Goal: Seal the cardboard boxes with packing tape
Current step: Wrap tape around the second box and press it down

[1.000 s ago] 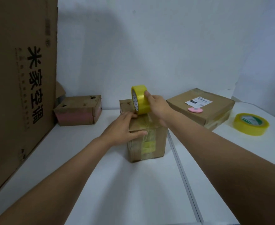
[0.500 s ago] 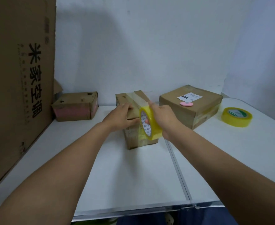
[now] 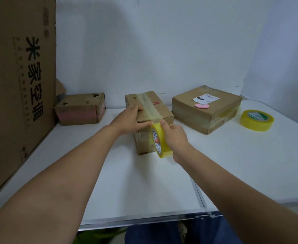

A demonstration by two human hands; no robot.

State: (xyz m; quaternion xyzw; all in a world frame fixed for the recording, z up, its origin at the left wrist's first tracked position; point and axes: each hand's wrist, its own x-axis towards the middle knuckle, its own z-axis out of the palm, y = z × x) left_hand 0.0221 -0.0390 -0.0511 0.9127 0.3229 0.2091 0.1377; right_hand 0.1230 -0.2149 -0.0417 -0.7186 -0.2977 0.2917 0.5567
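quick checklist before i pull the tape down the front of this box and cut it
1. Strip of tape laid along the top of the middle box: ok.
2. Left hand pressing flat on the box top to steady it: ok.
3. Right hand gripping the tape roll at the front top edge: ok.
4. Tape stuck down smooth, no bubbles: cannot tell.
5. Cutter within reach: the pink object on the large box may be one, cannot tell.
6. Front of the box free of obstacles: ok.

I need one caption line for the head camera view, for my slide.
Right hand pulls a yellow tape roll down the small cardboard box front while the left hand steadies its top.
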